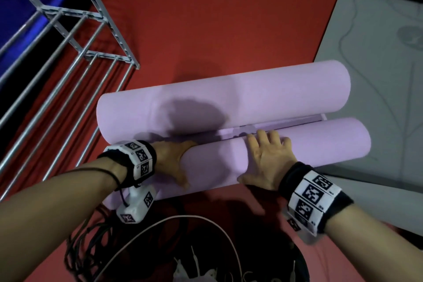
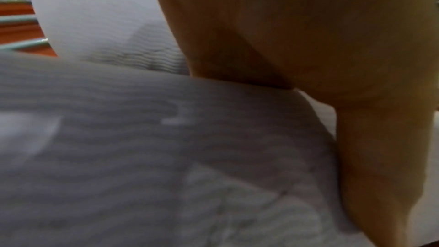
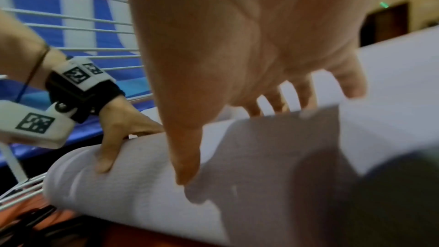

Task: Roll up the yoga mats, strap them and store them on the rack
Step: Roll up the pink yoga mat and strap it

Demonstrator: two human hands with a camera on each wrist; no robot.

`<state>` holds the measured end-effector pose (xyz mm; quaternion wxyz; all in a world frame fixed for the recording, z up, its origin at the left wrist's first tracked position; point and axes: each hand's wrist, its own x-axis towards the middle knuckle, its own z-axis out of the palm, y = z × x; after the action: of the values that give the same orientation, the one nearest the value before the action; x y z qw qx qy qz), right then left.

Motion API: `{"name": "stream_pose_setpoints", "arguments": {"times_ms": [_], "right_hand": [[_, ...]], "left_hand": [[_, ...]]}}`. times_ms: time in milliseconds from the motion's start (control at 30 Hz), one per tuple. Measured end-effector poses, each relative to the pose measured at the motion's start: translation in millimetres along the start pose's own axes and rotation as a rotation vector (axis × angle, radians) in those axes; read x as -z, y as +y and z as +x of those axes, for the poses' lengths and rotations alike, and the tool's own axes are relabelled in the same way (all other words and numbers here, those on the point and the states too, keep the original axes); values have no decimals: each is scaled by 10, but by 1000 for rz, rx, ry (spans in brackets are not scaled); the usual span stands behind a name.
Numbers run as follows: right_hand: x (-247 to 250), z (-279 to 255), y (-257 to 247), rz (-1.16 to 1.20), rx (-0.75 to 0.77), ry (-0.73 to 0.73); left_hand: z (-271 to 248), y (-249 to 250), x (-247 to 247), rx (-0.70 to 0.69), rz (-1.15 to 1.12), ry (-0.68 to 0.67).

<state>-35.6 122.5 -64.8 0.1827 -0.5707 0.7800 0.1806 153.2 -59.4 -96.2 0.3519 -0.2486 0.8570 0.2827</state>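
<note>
A lilac yoga mat lies on the red floor as two rolls side by side, a far roll and a near roll, with a narrow flat strip between them. My left hand lies over the left part of the near roll, thumb on the near side, fingers over the crest with their tips hidden. My right hand presses flat on the roll's middle, fingers spread and straight. The right wrist view shows the right hand, the left hand and the near roll. In the left wrist view my palm rests on the mat.
A grey metal rack with long bars stands to the left, close to the rolls' left ends. A grey patterned mat lies flat on the right, under the rolls' right ends. Black and white cables hang near my body.
</note>
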Motion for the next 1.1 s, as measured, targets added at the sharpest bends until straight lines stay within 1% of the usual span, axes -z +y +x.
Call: {"name": "stream_pose_setpoints", "arguments": {"times_ms": [100,167,267,367,433,500,533,567,600,667,800,900,1000,1033,1100], "right_hand": [[-21,99,16,-9,8,-21],[-9,200,51,12,18,-25],[49,353,139,150,38,-43],[107,472,219,279,56,4],[136,535,245,312,70,3],[130,608,266,345,83,-11],[126,640,268,354,86,-8],[122,666,271,350,85,3],[117,679,277,336,85,20],[109,670,290,282,71,53],[89,608,243,125,24,116],[129,586,239,64,10,61],[108,578,273,-33,69,6],[87,564,271,-80,79,0],[38,541,267,-95,82,45]], "left_hand": [[-22,-46,71,-65,-51,21],[-84,-93,160,-93,-40,73],[-137,-125,253,-137,41,160],[-68,-185,300,-93,155,217],[-16,-154,327,-54,242,254],[17,-17,263,4,301,213],[33,59,194,35,289,173],[47,123,120,58,261,151],[55,169,60,70,238,158],[87,168,26,65,233,211],[124,87,92,87,238,255],[140,101,93,120,246,275],[147,95,143,117,181,250],[147,91,167,103,171,240],[147,84,209,74,182,243]]}}
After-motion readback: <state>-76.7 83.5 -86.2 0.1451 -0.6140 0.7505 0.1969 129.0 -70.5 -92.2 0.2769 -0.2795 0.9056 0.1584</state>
